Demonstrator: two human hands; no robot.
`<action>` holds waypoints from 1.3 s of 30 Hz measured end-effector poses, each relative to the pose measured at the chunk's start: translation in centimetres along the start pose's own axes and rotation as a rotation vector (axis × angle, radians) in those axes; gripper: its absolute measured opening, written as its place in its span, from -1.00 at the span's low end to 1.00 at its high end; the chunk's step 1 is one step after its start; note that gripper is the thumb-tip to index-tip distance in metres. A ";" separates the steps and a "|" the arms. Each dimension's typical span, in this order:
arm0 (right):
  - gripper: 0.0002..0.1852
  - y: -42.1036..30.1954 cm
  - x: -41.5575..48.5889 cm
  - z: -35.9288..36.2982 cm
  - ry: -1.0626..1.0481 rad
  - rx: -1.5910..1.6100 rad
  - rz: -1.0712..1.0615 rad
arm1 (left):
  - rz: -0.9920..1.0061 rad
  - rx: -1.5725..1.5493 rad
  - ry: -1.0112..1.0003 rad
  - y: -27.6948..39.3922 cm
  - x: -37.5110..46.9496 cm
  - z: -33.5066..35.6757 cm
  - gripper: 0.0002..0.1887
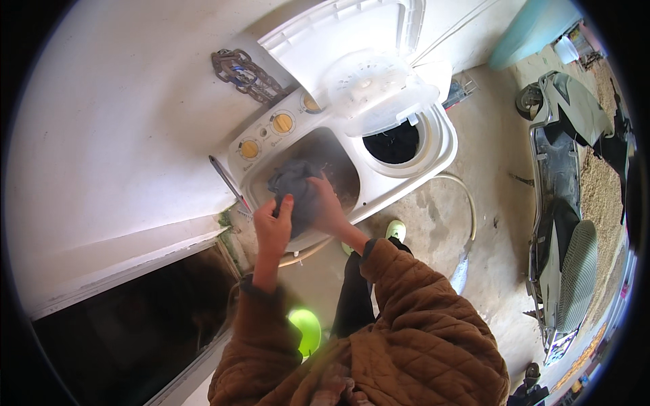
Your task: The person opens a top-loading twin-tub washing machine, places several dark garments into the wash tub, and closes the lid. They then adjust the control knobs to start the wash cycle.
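Observation:
A bunched dark grey-blue cloth (pixel 299 195) is held between both hands over the open wash tub (pixel 345 175) of a white twin-tub washing machine (pixel 401 195). My left hand (pixel 274 221) grips the cloth's near left side, thumb uppermost. On its right side, my right hand (pixel 326 203) is closed on the cloth, slightly blurred. The round spin tub to the right holds dark fabric (pixel 393 144), and its translucent inner lid (pixel 376 91) stands raised. Yellow-faced dials (pixel 282 123) line the control panel behind the wash tub.
A rusty chain (pixel 249 76) hangs on the wall behind the machine. A pale hose (pixel 473 208) curves over the concrete floor on the right, before a parked scooter (pixel 558 203). A bright green container (pixel 305 330) is low by my left sleeve, near a dark opening (pixel 137 314).

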State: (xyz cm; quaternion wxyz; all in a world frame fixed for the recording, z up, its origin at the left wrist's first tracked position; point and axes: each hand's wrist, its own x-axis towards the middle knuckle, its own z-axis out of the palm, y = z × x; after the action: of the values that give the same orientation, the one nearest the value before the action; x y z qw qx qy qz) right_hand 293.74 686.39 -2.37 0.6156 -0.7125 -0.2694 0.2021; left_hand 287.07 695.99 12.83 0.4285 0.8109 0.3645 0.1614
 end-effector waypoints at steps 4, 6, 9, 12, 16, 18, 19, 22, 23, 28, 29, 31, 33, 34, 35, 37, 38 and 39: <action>-0.26 -0.6 -0.8 -1.9 -0.007 0.168 0.072 | -0.025 -0.042 -0.027 3.1 -3.2 1.3 -0.62; -0.34 -3.2 -1.5 -4.3 0.032 0.126 0.075 | 0.043 -0.047 -0.018 5.0 -4.8 2.1 -0.62; -0.31 -4.6 -2.6 -8.4 0.220 0.322 0.137 | 0.232 -0.023 -0.030 9.6 -6.6 3.9 -0.60; -0.36 -3.4 -3.9 -11.5 0.378 0.285 0.032 | 0.319 -0.109 -0.077 10.9 -7.7 7.0 -0.65; -0.35 0.4 -3.9 -16.8 0.370 0.062 0.212 | 0.339 -0.182 -0.188 11.3 -7.0 11.0 -0.68; -0.35 6.1 -7.3 -18.9 0.493 0.107 0.097 | 0.380 -0.230 -0.268 10.9 -6.2 13.9 -0.71; -0.35 5.7 -7.6 -19.2 0.459 0.139 0.119 | 0.363 -0.118 -0.360 10.2 -5.4 13.9 -0.73; -0.40 3.2 -7.3 -19.1 0.418 -0.215 0.115 | 0.337 0.149 -0.353 8.1 -1.5 12.9 -0.80; -0.43 3.6 -7.4 -19.2 0.439 -0.190 0.124 | 0.349 0.203 -0.144 7.9 0.3 12.5 -0.81; -0.68 3.6 -7.5 -18.6 0.472 0.447 0.253 | 0.498 0.079 -0.261 7.9 6.8 17.5 -0.42; -0.68 3.5 -7.6 -18.1 0.457 0.379 0.283 | 0.574 0.165 -0.309 8.4 6.8 19.4 -0.29; -0.67 3.0 -7.5 -17.7 0.432 0.238 0.337 | 0.735 0.333 -0.400 9.6 7.0 23.3 -0.01; -0.66 1.6 -7.0 -17.8 0.444 0.096 0.293 | 0.786 0.504 -0.589 9.7 7.5 25.5 0.15; -0.64 0.5 -6.6 -17.7 0.446 0.030 0.269 | 0.806 0.599 -0.679 9.5 7.8 26.3 0.24; -0.62 -0.1 -6.3 -17.8 0.445 -0.034 0.244 | 0.821 0.641 -0.631 9.1 8.2 26.7 0.23; -0.61 0.3 -6.5 -18.7 0.422 -0.122 0.042 | 0.861 0.709 -0.554 9.8 8.3 26.9 0.23; -0.60 0.4 -6.4 -19.1 0.405 -0.165 -0.059 | 0.962 0.652 -0.462 9.8 8.5 26.6 0.06; -0.57 0.0 -6.2 -19.2 0.432 -0.162 -0.064 | 1.003 0.658 -0.367 10.8 9.1 25.4 -0.01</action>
State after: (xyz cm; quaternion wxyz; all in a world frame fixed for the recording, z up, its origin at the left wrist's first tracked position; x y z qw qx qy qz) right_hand 300.83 667.69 0.44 0.6059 -0.7773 -0.1693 0.0030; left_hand 312.73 683.97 6.43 0.0841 0.9872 -0.1090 0.0804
